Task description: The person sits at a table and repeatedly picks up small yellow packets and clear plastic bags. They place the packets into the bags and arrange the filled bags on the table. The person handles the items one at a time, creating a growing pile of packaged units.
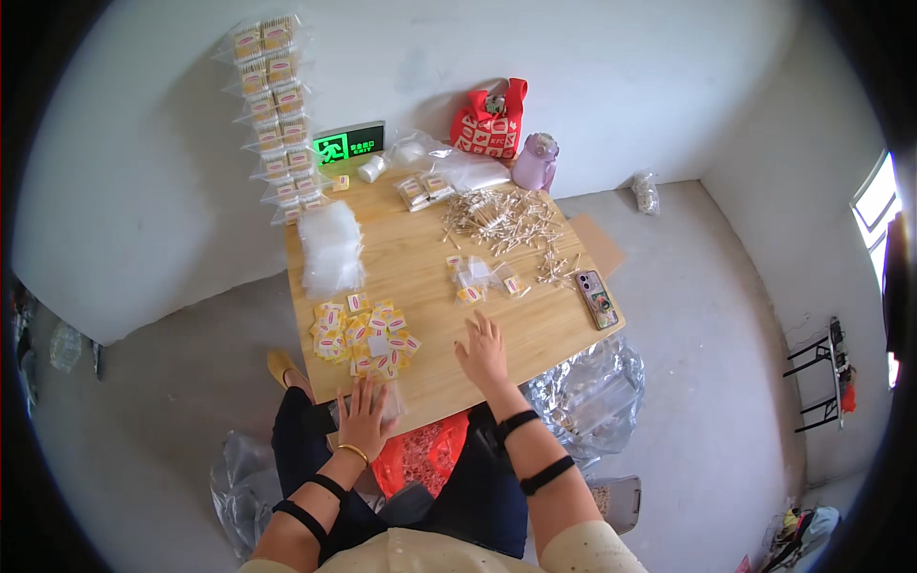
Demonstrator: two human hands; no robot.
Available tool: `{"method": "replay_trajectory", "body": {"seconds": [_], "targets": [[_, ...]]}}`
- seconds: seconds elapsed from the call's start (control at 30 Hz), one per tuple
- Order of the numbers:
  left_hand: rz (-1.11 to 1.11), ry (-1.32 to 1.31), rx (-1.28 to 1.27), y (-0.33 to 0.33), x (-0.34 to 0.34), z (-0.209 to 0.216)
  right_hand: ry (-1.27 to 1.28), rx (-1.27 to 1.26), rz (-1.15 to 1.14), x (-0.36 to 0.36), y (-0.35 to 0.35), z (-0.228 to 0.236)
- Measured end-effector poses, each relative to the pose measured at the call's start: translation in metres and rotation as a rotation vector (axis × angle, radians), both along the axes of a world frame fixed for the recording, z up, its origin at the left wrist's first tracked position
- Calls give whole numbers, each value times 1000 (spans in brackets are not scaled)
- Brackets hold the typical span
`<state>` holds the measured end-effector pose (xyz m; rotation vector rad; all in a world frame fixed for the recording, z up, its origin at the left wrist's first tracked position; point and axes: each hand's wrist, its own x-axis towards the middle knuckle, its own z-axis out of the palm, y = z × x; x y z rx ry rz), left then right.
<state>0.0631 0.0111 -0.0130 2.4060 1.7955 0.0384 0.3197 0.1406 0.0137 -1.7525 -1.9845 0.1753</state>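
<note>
My left hand (363, 413) lies at the table's near edge with its fingers stretched out and apart. A clear plastic piece (394, 405) shows beside its fingers, perhaps partly under them. Just beyond its fingertips is a loose heap of small yellow and white printed cards (367, 334). My right hand (484, 355) is over the middle of the table, its fingers apart and nothing in them. Beyond its fingertips are a few clear bags with cards (474, 277). Farther back spreads a big pile of loose cotton swabs (501, 220), with a smaller scatter nearer me.
A stack of clear empty bags (330, 248) lies at the table's left side. Filled packs (424, 191), a purple jug (537, 162) and a red bag (491, 119) stand at the back. A phone (598, 300) lies at the right edge. Packed swabs (275, 115) are piled tall at the back left.
</note>
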Motion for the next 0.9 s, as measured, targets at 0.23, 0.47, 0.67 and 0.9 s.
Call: {"method": "replay_trajectory", "body": {"seconds": [0.23, 0.47, 0.67, 0.9], "targets": [[38, -186, 19, 4, 4, 20, -231, -107, 76, 23, 60, -23], [125, -530, 158, 29, 15, 37, -59, -169, 424, -30, -20, -14], [121, -565, 149, 44, 18, 25, 239, -172, 380, -45, -38, -2], [62, -704, 62, 48, 18, 23, 420, -50, 294, -13, -22, 14]]}}
